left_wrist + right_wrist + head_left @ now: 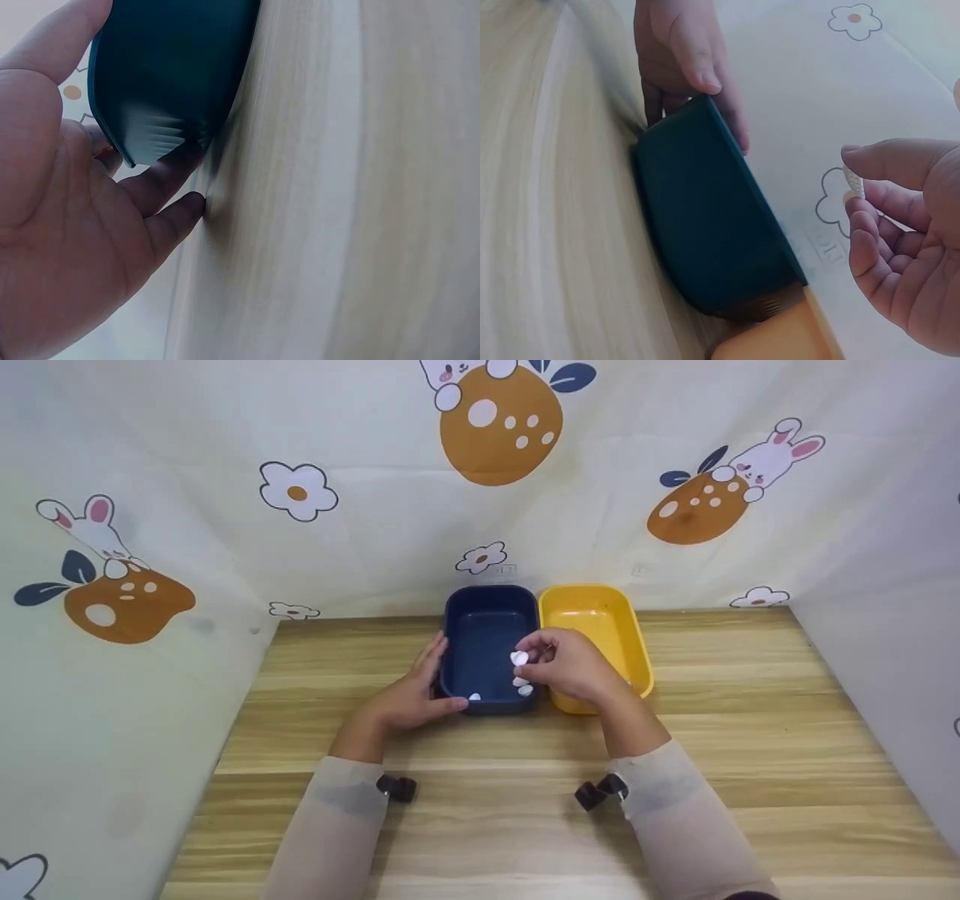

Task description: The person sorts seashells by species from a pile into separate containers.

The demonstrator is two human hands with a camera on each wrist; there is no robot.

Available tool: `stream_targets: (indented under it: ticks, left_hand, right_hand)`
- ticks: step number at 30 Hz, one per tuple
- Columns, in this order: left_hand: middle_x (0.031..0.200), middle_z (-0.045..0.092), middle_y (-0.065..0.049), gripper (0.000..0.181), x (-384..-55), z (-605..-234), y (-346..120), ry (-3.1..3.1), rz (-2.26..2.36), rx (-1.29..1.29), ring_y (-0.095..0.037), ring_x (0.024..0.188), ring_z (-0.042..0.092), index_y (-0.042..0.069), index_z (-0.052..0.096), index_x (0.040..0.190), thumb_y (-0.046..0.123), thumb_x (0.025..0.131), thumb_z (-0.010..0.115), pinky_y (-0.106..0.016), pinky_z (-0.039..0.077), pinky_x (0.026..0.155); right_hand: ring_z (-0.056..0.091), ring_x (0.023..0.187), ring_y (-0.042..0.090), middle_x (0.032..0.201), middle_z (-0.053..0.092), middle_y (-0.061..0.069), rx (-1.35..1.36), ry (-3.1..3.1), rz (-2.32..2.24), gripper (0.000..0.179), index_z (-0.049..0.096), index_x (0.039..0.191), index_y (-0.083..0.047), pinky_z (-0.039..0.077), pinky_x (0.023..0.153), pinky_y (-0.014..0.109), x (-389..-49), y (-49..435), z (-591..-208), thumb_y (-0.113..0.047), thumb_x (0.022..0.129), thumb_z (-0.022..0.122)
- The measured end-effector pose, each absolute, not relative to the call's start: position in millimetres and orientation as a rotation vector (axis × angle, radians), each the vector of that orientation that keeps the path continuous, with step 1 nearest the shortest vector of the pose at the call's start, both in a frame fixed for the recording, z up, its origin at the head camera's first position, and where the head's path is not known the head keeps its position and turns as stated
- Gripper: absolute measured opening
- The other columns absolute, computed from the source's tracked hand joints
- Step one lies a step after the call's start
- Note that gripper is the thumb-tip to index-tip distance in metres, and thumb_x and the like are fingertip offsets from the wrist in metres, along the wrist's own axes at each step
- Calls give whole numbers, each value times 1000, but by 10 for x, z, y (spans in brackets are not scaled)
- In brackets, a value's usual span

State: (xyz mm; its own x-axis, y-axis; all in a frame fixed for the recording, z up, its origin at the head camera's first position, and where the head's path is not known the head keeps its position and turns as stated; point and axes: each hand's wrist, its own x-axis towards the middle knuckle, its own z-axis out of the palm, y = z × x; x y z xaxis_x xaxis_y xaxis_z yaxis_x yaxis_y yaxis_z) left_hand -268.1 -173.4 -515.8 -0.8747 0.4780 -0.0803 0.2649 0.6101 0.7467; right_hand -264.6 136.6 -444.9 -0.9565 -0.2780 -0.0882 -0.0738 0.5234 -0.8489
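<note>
A navy-blue bin (491,656) stands on the wooden table. My left hand (409,697) steadies its near left corner, the fingers lying fairly straight along the outer side and the thumb at the front rim. In the left wrist view the spread fingers (169,176) touch the wall of the bin. Over the right part of the bin, my right hand (566,664) pinches a small white, ribbed seashell (853,182) between thumb and fingertips. Below it, more small white pieces (526,690) appear inside the bin, and another white piece (474,697) shows by the left thumb.
Right beside the blue bin, a yellow bin (643,660) stands partly behind the right hand and wrist. A patterned cloth (375,532) hangs behind both bins and at the sides. Wooden tabletop (487,810) extends in front and to either side.
</note>
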Motion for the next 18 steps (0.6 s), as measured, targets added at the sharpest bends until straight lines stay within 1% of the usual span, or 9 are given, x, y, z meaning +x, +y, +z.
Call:
stream_targets:
  ticks: [3, 7, 13, 18]
  left_hand:
    - [182, -12, 2, 122, -2678, -5154, -1729, 2566, 1128, 598, -35, 169, 5, 19, -3, 174, 58, 93, 78, -59, 19, 135]
    - [182, -12, 4, 121, -2673, -5143, -1722, 2559, 1130, 590, -32, 170, 3, 19, -3, 174, 58, 93, 78, -58, 17, 136]
    - [182, -13, 3, 121, -2671, -5143, -1720, 2556, 1122, 601, -31, 170, -1, 17, -2, 174, 60, 93, 77, -58, 15, 136]
    - [182, -13, 1, 121, -2670, -5148, -1723, 2569, 1115, 606, -32, 170, 0, 17, -2, 174, 62, 92, 77, -59, 18, 135]
  right_hand:
    - [63, 93, 25, 102, 72, 5, -283, 2545, -1418, 31, 77, 115, -17, 58, 84, 30, -2648, 1357, -4468, -23, 87, 90]
    - [63, 93, 25, 104, 71, 5, -278, 2567, -1418, 32, 76, 116, -19, 57, 85, 31, -2650, 1344, -4490, -25, 88, 90]
    - [63, 95, 25, 107, 72, 5, -269, 2596, -1395, 35, 76, 119, -20, 56, 89, 34, -2648, 1356, -4505, -29, 88, 89]
    - [63, 96, 25, 107, 72, 4, -254, 2584, -1373, 33, 76, 118, -22, 57, 90, 34, -2642, 1359, -4505, -31, 88, 90]
